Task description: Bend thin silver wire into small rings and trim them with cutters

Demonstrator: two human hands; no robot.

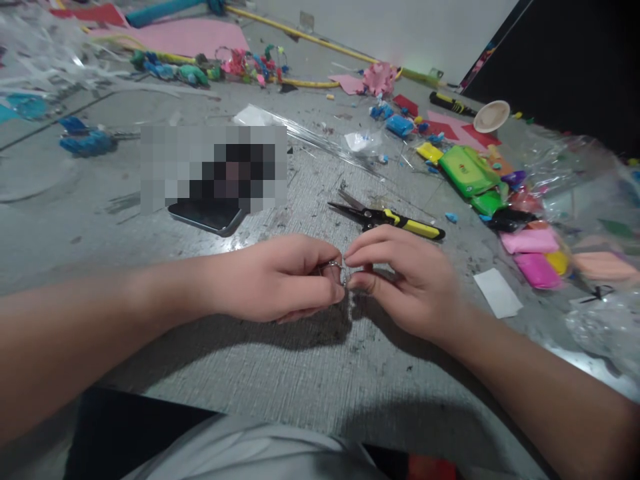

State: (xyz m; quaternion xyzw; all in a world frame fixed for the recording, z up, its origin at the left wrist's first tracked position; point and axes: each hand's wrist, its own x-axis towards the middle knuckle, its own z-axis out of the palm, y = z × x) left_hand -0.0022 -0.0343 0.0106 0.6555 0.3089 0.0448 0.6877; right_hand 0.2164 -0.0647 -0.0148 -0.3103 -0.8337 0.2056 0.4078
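Observation:
My left hand [295, 277] is closed, thumb and fingers pinching a small piece of bent silver wire [336, 265] that shows as a loop at the fingertips. From the right, my right hand [407, 277] meets it with thumb and forefinger curled in a pinch at the wire's end; the exact contact is partly hidden. Just beyond my right hand lie snips [395, 221] with black and yellow handles, their blades apart. A dark phone [207, 215], partly blurred out, rests beyond my left wrist.
Thin straight wires [325, 143] lie across the grey table [300, 373]. To the right are colourful clay packets [470, 172], a white paper piece [497, 292] and clear plastic bags [585, 180]. Blue fuzzy wire [87, 140] sits at left, pink paper [175, 37] at the back.

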